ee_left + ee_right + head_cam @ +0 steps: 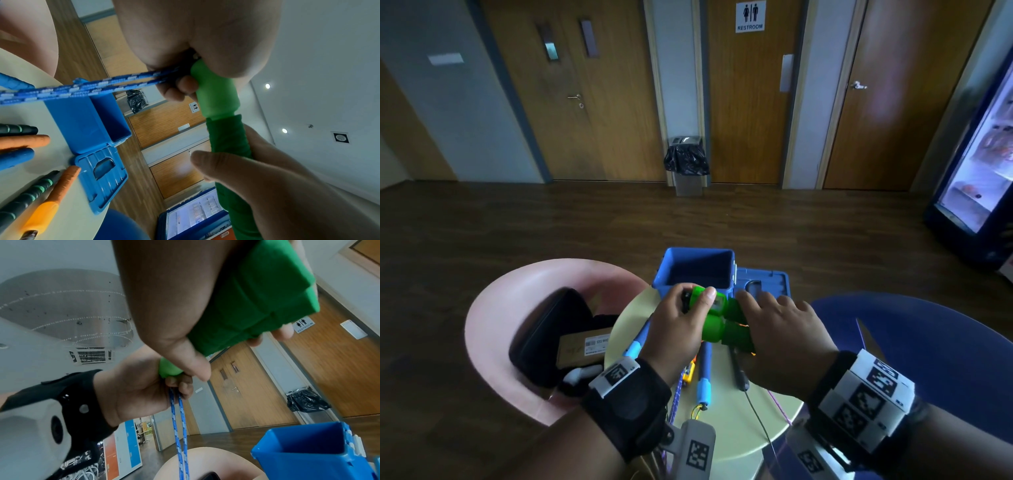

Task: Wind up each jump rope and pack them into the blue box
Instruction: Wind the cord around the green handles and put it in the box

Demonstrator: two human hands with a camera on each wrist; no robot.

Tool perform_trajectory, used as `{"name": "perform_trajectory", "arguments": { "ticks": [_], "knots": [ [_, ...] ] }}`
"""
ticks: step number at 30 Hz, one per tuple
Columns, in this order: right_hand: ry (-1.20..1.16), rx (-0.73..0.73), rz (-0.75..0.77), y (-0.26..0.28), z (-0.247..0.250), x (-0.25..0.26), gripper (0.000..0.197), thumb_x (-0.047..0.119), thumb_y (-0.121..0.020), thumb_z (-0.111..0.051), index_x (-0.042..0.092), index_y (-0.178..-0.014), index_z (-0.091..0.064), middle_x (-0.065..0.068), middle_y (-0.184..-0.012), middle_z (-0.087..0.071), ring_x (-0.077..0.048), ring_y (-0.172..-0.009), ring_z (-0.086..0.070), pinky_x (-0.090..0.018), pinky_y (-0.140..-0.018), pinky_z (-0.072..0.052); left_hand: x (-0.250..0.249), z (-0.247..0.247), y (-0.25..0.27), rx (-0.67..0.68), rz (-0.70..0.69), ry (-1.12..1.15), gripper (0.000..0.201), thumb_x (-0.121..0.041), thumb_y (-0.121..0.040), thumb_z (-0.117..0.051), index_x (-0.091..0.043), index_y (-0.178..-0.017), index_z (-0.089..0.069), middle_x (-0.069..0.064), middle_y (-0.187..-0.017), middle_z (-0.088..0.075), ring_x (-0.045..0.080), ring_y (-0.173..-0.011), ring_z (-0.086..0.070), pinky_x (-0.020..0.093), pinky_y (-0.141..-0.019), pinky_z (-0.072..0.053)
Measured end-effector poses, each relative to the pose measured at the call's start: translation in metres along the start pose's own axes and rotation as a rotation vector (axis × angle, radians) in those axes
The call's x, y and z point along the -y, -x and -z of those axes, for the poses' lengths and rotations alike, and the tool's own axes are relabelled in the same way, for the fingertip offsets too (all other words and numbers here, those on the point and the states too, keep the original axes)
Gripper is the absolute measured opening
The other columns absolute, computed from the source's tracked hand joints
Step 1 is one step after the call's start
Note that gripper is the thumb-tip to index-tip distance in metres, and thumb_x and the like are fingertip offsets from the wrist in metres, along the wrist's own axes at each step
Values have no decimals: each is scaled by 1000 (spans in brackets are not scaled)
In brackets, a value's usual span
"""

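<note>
Both hands hold a pair of green jump-rope handles [719,320] side by side above the round table, just in front of the open blue box [697,270]. My left hand [681,322] grips the light-green ends [213,91] and pinches the blue-and-white rope [82,89] against them. My right hand [780,329] wraps the darker green grips [251,305]. The rope [180,426] hangs down in two strands from the left fist. The box [304,456] is empty, with its lid [762,286] lying open to the right.
Other rope handles lie on the pale table [729,421]: blue ones [703,373], orange ones [47,207] and black-and-green ones [24,199]. A pink chair [517,308] at left holds a black case and a carton. A blue chair [928,342] stands at right.
</note>
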State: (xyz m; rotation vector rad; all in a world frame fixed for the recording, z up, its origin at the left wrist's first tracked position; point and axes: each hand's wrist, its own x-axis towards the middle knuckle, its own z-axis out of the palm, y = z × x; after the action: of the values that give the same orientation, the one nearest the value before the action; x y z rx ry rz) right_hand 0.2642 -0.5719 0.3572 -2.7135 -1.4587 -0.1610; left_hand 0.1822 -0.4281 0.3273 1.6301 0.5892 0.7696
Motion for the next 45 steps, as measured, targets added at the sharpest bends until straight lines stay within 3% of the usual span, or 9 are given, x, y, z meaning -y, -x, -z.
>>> {"name": "perform_trajectory", "arguments": {
  "ticks": [8,13,18,20,27,30,33,40,45],
  "knots": [
    [65,-18,-63,-6,-11,-6,62,53,-61,-62,20,-114,-56,-3,-88,-62,-30,-76,-63,-39,-67,-47,1,-12,3,-23,47,-20,22,-35,-94,-64,-15,-90,-69,-1,-86,-75,14,-83,-71,31,-75,-56],
    [43,-29,-49,-8,-12,-8,53,51,-70,-55,22,-114,-49,0,-93,-61,-29,-85,-63,-39,-73,-43,1,-14,3,-15,44,-94,26,-38,-95,-61,-14,-89,-70,-3,-84,-73,5,-78,-67,13,-65,-48],
    [-71,-17,-55,-8,-18,-21,43,53,-74,-54,27,-108,-46,5,-89,-62,-25,-82,-66,-34,-67,-39,7,-10,-2,98,103,-56,51,-61,-87,-49,-15,-93,-70,6,-92,-73,25,-95,-68,43,-86,-50],
    [-167,-5,-102,-5,-19,-26,40,54,-75,-55,29,-104,-43,7,-90,-62,-23,-81,-64,-31,-63,-37,8,-6,-3,166,111,26,56,-59,-95,-44,-11,-99,-71,6,-89,-75,22,-90,-71,38,-81,-53],
    [-963,98,-312,5,-14,-42,31,28,-57,-65,19,-85,-54,6,-62,-52,-16,-57,-47,-31,-54,-36,5,3,-1,260,-142,-106,40,-40,-94,-43,-7,-85,-64,-1,-56,-50,12,-56,-45,25,-55,-40],
    [-1531,137,-378,8,-11,-39,51,15,-54,-59,-1,-102,-57,-7,-60,-48,-21,-49,-42,-30,-50,-32,1,-10,4,296,-181,-124,33,-39,-95,-44,-17,-75,-60,-10,-54,-40,7,-52,-37,21,-54,-34],
    [-2001,226,-327,10,-13,-36,66,16,-53,-60,5,-118,-58,-11,-69,-46,-23,-53,-43,-31,-53,-29,-7,-23,5,377,-193,-173,36,-38,-98,-42,-19,-70,-54,-12,-55,-43,5,-54,-39,18,-55,-33],
    [-2300,285,-243,20,-17,-43,51,19,-51,-63,7,-101,-55,-11,-70,-43,-23,-57,-41,-30,-56,-37,-23,-34,4,526,-196,-231,39,-18,-105,-44,-11,-68,-52,-15,-49,-44,0,-51,-40,14,-55,-31],
    [-2399,346,-170,30,-7,-46,39,18,-54,-58,9,-92,-59,-12,-71,-41,-22,-58,-40,-31,-58,-42,-42,-36,-6,439,-203,-140,24,-47,-86,-62,-29,-100,-69,-1,-76,-64,15,-70,-62,29,-69,-48]
  ]
}}
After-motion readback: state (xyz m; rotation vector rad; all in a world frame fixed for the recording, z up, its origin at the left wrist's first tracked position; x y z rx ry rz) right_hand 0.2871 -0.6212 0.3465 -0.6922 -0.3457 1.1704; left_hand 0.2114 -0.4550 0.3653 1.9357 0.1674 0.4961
